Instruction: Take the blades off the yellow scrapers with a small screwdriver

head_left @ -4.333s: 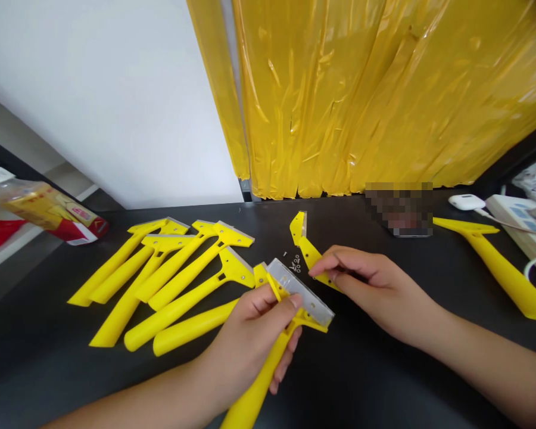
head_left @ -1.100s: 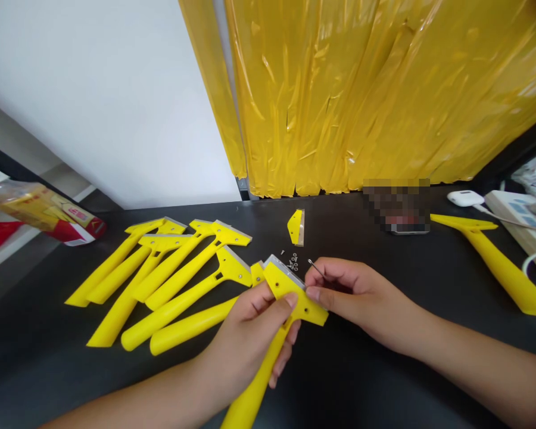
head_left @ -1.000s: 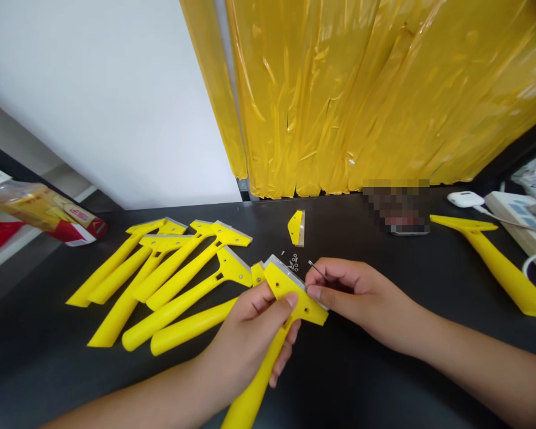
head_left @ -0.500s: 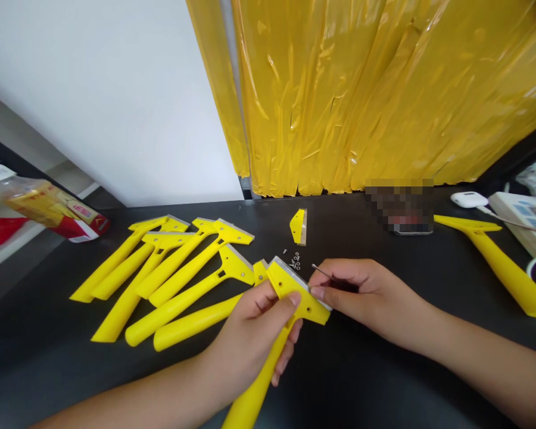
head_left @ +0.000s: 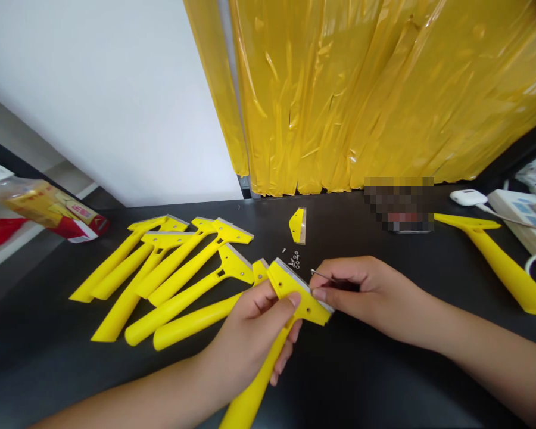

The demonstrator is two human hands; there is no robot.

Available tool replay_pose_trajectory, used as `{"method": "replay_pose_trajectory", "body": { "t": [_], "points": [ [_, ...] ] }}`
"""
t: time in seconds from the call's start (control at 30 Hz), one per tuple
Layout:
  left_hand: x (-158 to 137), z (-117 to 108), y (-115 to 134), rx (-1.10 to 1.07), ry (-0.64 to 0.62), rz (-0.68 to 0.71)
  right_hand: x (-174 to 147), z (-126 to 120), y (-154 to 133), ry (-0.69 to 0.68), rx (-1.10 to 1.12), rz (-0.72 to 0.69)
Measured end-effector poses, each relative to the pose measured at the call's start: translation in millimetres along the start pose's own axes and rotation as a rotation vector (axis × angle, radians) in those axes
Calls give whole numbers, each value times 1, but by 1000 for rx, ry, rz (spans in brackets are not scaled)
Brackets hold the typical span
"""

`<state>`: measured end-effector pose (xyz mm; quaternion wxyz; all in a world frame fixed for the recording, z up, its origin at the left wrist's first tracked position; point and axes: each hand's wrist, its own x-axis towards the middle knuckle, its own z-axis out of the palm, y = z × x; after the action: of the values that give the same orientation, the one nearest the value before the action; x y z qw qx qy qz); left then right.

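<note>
My left hand (head_left: pixel 261 325) is wrapped round the neck of a yellow scraper (head_left: pixel 310 310), thumb pressed on its head. Two screw holes show in that head, and a metal blade (head_left: pixel 290 271) runs along its upper right edge. My right hand (head_left: pixel 355 285) pinches a thin metal hex key (head_left: pixel 320 274) with a short bent tip. The right fingertips touch the blade's edge. Just beyond the head lie several small screws and nuts (head_left: pixel 295 261). Behind them rests a loose yellow cover plate (head_left: pixel 297 223) with a blade strip under it.
Several yellow scrapers (head_left: pixel 183 268) lie overlapping at left on the black table (head_left: pixel 375 381). Another yellow handle (head_left: pixel 495 256) lies at right, near a power strip (head_left: pixel 518 220) and a white case (head_left: pixel 468 198). A drink bottle (head_left: pixel 58 208) stands tilted far left. Yellow film (head_left: pixel 339 95) hangs behind.
Almost nothing moves. The right fingertips and hex key shift very slightly, and the blade pokes out a little further at the head's lower right corner.
</note>
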<state>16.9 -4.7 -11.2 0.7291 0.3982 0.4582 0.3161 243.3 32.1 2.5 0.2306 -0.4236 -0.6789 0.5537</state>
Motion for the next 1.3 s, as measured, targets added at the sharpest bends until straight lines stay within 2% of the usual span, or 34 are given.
{"method": "replay_pose_trajectory", "body": {
  "t": [0.37,0.73,1.3],
  "points": [
    [0,2,2,-2,13,5,4,2,4,8,76,14],
    [0,3,7,6,19,9,3,6,4,57,51,-16],
    [0,3,2,-3,-7,-24,1,1,1,14,54,21]
  ]
}}
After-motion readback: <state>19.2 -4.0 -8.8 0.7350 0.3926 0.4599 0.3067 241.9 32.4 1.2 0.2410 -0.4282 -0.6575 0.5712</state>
